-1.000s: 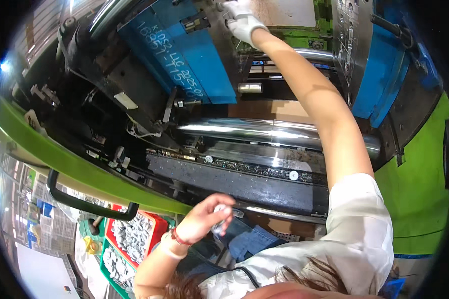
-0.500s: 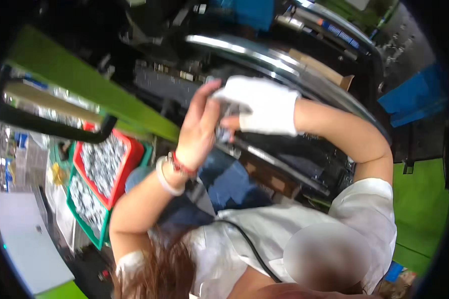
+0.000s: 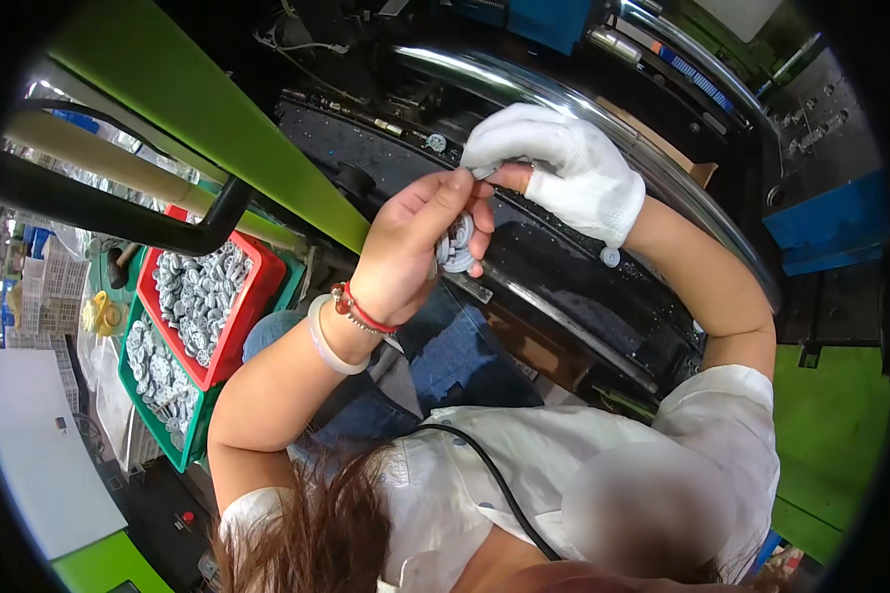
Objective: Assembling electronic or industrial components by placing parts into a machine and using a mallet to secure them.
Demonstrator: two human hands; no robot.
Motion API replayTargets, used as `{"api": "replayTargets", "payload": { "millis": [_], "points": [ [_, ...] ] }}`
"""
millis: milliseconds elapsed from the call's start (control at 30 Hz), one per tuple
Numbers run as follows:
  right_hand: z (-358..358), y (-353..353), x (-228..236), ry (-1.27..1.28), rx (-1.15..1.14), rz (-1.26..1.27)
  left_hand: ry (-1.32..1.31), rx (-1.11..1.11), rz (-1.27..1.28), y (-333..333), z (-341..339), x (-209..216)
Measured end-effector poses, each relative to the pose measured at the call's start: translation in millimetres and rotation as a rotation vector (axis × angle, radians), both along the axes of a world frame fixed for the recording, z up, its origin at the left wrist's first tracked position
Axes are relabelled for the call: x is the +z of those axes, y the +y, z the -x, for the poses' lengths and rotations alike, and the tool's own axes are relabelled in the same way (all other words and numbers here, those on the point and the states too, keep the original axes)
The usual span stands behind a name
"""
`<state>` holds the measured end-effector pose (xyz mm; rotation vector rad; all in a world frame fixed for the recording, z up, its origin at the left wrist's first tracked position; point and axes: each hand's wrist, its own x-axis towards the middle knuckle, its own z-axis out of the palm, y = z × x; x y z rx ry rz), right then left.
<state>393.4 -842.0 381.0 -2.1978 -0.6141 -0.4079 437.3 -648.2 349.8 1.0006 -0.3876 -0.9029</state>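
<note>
My left hand [image 3: 410, 227] is bare, with bracelets at the wrist. Its fingers curl around several small, round, grey plastic-looking pieces [image 3: 455, 249]. Thumb and fingertip pinch together where they meet my right hand [image 3: 569, 163]. That hand wears a white glove that leaves the thumb uncovered. Between the fingertips of both hands is a small grey piece [image 3: 483, 173], mostly covered by the fingers. One loose round piece [image 3: 436, 142] lies beyond the hands on the dark machine surface, and another round piece [image 3: 611, 258] lies beside my right wrist.
A red bin [image 3: 232, 351] and a green bin [image 3: 181, 463], both filled with grey round pieces, stand at the left. A slanting green machine beam [image 3: 257, 148] and a black handle [image 3: 119, 229] are close on that side. Beyond the hands curves a shiny metal bar [image 3: 485, 71].
My right hand has moved up and a little to the right. My left hand has turned and closed, its fingertips now pinching at the small piece; the hands were blurred before.
</note>
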Motion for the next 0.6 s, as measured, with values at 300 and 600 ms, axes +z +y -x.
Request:
{"api": "replayTargets", "payload": {
  "millis": [300, 600],
  "points": [
    [0.9, 8.3, -4.7, 0.310, 0.149, -0.700, 0.103, -0.058, 0.104, 1.1, -8.4, -2.4],
    [5.6, -1.2, -12.2, 0.462, 0.198, -0.628, 0.059, -0.080, 0.082, -2.2, -4.2, 3.4]
  ]
}}
